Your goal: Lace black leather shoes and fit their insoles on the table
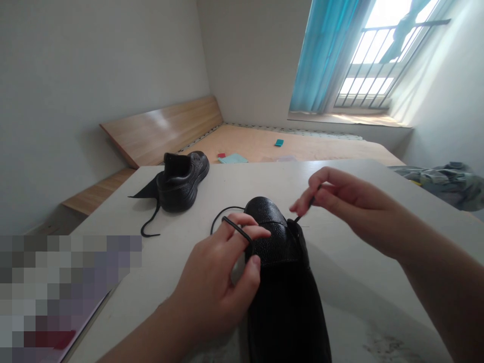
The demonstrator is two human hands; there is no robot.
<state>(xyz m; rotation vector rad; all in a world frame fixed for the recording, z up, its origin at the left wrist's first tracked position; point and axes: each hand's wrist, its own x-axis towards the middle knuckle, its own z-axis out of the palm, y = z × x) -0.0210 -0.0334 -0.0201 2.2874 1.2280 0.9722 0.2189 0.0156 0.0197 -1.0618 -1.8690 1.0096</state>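
A black leather shoe [289, 302] lies on the white table in front of me, its opening toward me and its tongue [266, 227] raised. My left hand [219, 272] is at the shoe's left side with fingers curled, and a black shoelace [238, 229] runs across the fingers toward the thumb. Part of that lace loops out behind the hand. On the other side, my right hand [348, 206] pinches the lace [310, 202] between thumb and fingers, just above the shoe's right eyelet edge. The left palm and the shoe's left edge are partly hidden.
A second black shoe [177, 189] stands at the table's far left, its lace hanging onto the white table [234, 181]. Beyond are a wooden bed board [260, 136] with small coloured pieces and a headboard [170, 123]. A blurred-out patch covers the lower left.
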